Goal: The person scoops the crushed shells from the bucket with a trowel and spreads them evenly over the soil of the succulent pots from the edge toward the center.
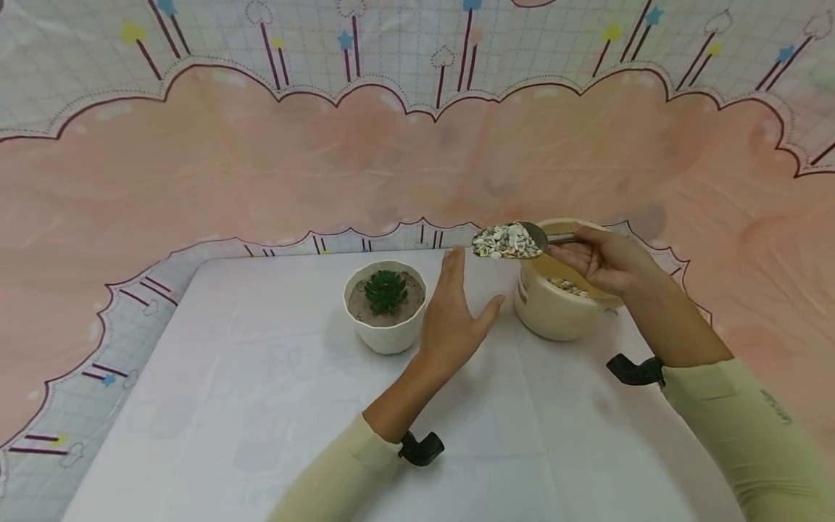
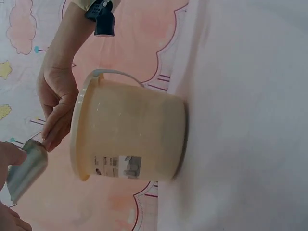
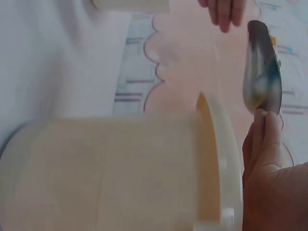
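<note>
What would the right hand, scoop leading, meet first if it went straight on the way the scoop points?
Most likely the left hand: its fingertips lie just past the tip of the scoop in the head view. Depth is unclear, so the scoop might pass above them.

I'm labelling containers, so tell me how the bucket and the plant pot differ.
The bucket is cream-yellow; the plant pot is white. The bucket is larger than the plant pot. The bucket has loose gravel inside, while the plant pot holds a green succulent. Both stand upright on the white tabletop.
</note>
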Demonstrator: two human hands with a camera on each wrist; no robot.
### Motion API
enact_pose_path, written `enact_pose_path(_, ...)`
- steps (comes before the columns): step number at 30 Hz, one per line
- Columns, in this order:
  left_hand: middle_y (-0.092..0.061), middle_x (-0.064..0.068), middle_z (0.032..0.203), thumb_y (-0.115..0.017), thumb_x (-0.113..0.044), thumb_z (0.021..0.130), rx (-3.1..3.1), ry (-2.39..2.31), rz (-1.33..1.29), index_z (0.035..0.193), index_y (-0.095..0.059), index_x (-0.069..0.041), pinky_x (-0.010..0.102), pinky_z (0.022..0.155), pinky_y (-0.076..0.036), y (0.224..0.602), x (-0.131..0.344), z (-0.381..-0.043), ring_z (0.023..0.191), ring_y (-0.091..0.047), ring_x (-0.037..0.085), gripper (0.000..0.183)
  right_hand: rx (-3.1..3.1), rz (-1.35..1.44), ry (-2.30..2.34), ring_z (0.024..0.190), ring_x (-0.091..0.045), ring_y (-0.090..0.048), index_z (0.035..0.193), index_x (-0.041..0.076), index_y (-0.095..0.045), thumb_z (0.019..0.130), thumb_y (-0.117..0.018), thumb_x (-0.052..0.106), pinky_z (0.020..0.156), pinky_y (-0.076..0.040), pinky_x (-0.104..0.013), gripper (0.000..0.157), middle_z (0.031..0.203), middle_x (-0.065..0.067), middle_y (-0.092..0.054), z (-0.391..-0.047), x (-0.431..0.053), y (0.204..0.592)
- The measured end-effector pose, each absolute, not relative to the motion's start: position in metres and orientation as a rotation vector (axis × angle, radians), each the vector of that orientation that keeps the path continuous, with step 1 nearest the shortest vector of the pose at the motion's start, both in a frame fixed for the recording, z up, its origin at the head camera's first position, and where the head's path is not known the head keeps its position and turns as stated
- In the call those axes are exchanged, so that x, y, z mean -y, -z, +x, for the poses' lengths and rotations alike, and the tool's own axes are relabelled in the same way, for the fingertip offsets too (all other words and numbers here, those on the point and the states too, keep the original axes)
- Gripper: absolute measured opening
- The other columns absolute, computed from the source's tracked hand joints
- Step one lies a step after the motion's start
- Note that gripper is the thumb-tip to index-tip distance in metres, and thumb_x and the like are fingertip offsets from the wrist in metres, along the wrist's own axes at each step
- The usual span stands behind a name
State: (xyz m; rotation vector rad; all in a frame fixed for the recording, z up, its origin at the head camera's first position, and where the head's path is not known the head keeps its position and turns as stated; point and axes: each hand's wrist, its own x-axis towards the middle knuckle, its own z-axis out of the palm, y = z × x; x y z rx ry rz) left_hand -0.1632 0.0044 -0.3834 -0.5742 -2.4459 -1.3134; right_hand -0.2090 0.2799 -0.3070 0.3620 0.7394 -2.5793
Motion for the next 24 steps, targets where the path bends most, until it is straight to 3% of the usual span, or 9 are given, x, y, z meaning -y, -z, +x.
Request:
enact_pose_path(8, -0.025, 0.017, 0.171, -0.082, -0.034, 0.095, 2.347, 1.288, -0.501, 0.166, -0.024, 0.000, 0.051, 0.121, -0.031, 0.380, 0.033, -0.151, 0.158, -0.020, 0.029, 0.098, -0.627, 0.348, 2.510, 0.098, -0.054, -0.071, 0.109, -0.023, -0.064, 0.115, -0.034, 0.009, 0.094, -0.056, -0.051, 0.044, 0.107, -0.045, -0.066, -0.209, -0.251, 0.312)
enact_pose_path(17, -0.022, 0.013, 0.172, -0.083, -0.031, 0.093, 2.330, 1.324, -0.417, 0.167, -0.022, -0.003, 0.055, 0.120, -0.033, 0.385, 0.071, -0.140, 0.159, -0.019, 0.027, 0.100, -0.793, 0.374, 2.476, 0.092, -0.048, -0.074, 0.102, -0.018, -0.066, 0.114, -0.039, 0.008, 0.090, -0.058, -0.047, 0.038, 0.101, -0.042, -0.068, -0.207, -0.222, 0.311)
enact_pose_path(24, -0.021, 0.012, 0.173, -0.085, -0.031, 0.091, 2.356, 1.303, -0.326, 0.168, -0.020, -0.008, 0.056, 0.119, -0.033, 0.396, 0.092, -0.135, 0.159, -0.020, 0.027, 0.104, -0.959, 0.393, 2.429, 0.091, -0.045, -0.075, 0.109, -0.013, -0.061, 0.113, -0.043, 0.009, 0.095, -0.056, -0.043, 0.029, 0.100, -0.040, -0.068, -0.208, -0.208, 0.313)
